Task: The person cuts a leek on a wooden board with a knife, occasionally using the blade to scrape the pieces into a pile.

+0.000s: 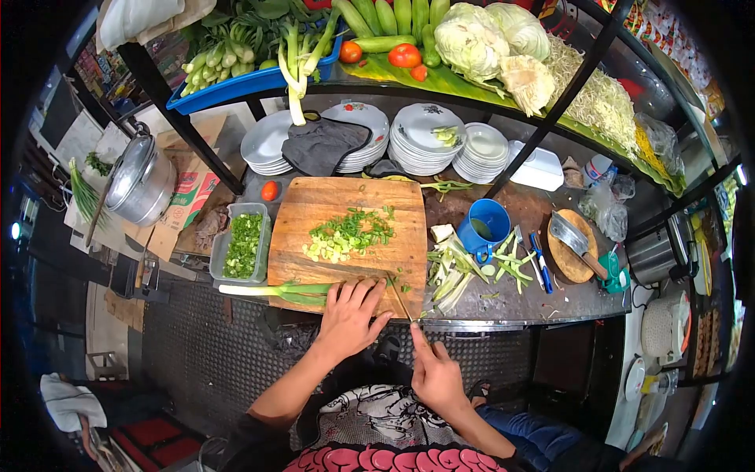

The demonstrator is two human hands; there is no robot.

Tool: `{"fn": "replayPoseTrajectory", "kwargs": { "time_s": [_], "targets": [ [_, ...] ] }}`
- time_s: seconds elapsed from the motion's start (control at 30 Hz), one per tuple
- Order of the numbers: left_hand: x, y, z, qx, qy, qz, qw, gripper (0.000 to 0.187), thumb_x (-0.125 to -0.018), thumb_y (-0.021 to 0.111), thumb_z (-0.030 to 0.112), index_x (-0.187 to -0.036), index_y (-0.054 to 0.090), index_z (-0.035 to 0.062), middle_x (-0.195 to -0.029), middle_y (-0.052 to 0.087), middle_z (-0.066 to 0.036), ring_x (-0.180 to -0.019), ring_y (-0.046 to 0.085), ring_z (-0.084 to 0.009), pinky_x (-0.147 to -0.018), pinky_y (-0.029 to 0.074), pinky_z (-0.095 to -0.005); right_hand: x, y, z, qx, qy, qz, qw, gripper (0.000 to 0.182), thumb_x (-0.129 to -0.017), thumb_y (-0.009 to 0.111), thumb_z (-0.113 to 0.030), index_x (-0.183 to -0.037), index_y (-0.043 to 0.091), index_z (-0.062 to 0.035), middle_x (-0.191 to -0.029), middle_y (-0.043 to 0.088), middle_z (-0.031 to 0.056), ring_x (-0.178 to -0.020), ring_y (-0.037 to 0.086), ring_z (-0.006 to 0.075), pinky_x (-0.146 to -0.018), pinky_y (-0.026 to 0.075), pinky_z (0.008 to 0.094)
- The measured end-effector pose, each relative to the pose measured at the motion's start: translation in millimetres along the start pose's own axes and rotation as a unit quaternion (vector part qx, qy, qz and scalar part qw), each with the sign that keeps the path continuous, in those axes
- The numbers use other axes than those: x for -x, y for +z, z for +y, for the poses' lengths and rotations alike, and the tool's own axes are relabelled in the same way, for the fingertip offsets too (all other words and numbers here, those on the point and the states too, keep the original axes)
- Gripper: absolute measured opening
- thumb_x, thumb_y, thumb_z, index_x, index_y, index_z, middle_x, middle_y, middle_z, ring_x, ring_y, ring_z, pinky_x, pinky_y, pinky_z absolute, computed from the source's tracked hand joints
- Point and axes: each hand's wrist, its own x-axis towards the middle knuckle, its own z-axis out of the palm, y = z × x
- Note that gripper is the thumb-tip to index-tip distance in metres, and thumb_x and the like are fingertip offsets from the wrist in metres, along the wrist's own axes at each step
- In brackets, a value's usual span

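My left hand (354, 313) lies over the green end of a spring onion (303, 291) at the front edge of the wooden cutting board (314, 204). Its fingers are curled down onto the leaves, and the white stalk sticks out past the board's left side. In my right hand (437, 379) is a knife (401, 299), its blade tilted over the board's front right, just right of the left fingers. A few green bits lie near the blade. Chopped spring onion (350, 236) is heaped mid-board. More fills a clear plastic container (263, 257) at the left.
Right of the board are onion trimmings (454, 275), a blue mug (493, 214), pens (541, 263) and a cleaver (572, 238) on a round wooden block (557, 263). Stacked plates (425, 149) stand behind, beneath a shelf of vegetables. A metal pot (145, 181) stands left.
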Motion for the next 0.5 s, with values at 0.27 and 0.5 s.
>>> {"fn": "replayPoseTrajectory", "kwargs": {
  "time_s": [0.27, 0.5],
  "targets": [
    [-1, -12, -3, 0.021, 0.026, -0.029, 0.999, 0.072, -0.092, 0.075, 0.042, -0.149, 0.054, 0.0042, -0.139, 0.057, -0.015, -0.125, 0.053, -0.0337, -0.112, 0.035, -0.0510, 4, 7, -9, 0.023, 0.013, -0.028, 0.999, 0.084, -0.090, 0.064, -0.006, -0.167, 0.033, -0.0182, -0.095, 0.061, 0.0258, -0.063, 0.066, 0.0479, -0.060, 0.058, 0.0557],
    [-10, -19, -25, -0.010, 0.086, -0.097, 0.992, 0.076, -0.082, 0.083, 0.025, -0.151, 0.054, 0.0084, -0.138, 0.057, -0.012, -0.124, 0.054, -0.0319, -0.110, 0.037, -0.0484, 3, 25, -23, 0.035, 0.047, -0.005, 0.998, 0.081, -0.091, 0.062, -0.006, -0.166, 0.033, -0.0147, -0.096, 0.062, 0.0265, -0.063, 0.066, 0.0477, -0.061, 0.059, 0.0562]
  ]
}}
